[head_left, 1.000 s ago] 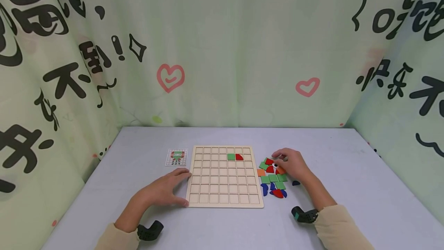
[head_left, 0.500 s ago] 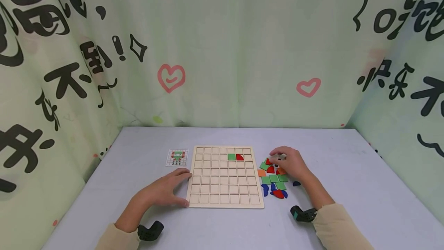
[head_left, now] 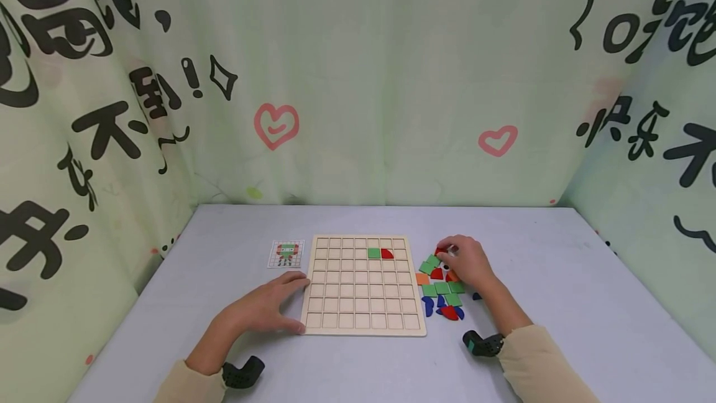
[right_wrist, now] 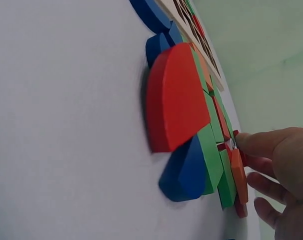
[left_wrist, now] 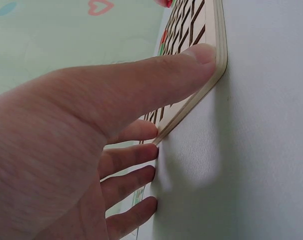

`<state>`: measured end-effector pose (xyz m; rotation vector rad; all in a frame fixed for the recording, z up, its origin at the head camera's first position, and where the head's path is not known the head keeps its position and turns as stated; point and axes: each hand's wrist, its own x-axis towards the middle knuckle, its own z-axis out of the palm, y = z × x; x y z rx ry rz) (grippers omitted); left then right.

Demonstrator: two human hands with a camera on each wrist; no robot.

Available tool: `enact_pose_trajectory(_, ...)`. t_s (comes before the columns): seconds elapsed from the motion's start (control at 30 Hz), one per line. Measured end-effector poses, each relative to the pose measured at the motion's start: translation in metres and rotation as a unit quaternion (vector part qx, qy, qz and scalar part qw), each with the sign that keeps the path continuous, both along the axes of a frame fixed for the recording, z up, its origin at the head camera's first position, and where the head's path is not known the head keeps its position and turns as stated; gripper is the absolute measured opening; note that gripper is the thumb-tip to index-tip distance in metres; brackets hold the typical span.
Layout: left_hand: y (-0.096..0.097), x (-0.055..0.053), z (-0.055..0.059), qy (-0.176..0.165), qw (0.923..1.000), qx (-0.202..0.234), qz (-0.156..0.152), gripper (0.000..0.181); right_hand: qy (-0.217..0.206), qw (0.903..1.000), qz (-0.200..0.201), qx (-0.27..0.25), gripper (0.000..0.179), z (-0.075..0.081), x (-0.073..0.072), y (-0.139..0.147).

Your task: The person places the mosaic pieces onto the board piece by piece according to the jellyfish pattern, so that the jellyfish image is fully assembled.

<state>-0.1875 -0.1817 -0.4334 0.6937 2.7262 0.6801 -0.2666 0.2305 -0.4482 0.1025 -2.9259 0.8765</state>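
Note:
In the head view, a wooden grid board (head_left: 360, 291) lies on the table with a green square (head_left: 374, 254) and a red quarter-circle piece (head_left: 387, 254) in its cells. My left hand (head_left: 264, 303) steadies the board's left side; in the left wrist view the thumb (left_wrist: 191, 60) lies on its rim and the fingertips meet the edge. Over the far end of a loose pile, my right hand (head_left: 470, 261) pinches a small red block (head_left: 440, 250) between thumb and index finger. The fingers hide much of that block.
Right of the board lie green squares (head_left: 442, 288), an orange square (head_left: 422, 279), blue curved pieces (head_left: 427, 306) and a red quarter-circle piece (head_left: 449, 313). A pattern card (head_left: 286, 254) with a figure on a grid lies left of the board. Curtains (head_left: 386, 79) enclose the table.
My right hand has taken hold of the red block at the pile's far end and drawn it slightly away from the green pieces. The left hand and board stay put.

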Motion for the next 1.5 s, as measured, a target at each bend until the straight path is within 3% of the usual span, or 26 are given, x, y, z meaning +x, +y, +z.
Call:
enact_pose_trajectory(0.13,0.0004,-0.0001,-0.0007,-0.001,1.0000,0.001,0.002,0.085,0.001,1.0000,-0.008,0.002,0.025,0.0015,-0.0005,-0.0005)
enact_pose_trajectory(0.53,0.0001,-0.0004,-0.0012,0.003,1.0000,-0.003,-0.001,0.084,-0.042,0.9977,0.054,0.002,0.023,0.0033,0.0004,0.0022)
enact_pose_trajectory(0.77,-0.0009,0.0014,0.0028,0.003,1.0000,0.005,-0.004,0.085,-0.014,0.9972,0.071,0.021,0.017,0.0026,-0.0001,-0.0007)
enact_pose_trajectory(1.03,-0.0003,0.0007,0.0011,0.002,1.0000,0.004,-0.006,0.083,-0.013,0.9994,0.025,0.021,0.017,0.0044,0.0033,-0.0027)
enact_pose_trajectory(1.5,0.0006,0.0027,0.0049,-0.001,1.0000,0.005,-0.005,0.085,-0.001,0.9995,0.032,0.008,0.018,0.0034,0.0063,-0.0037)
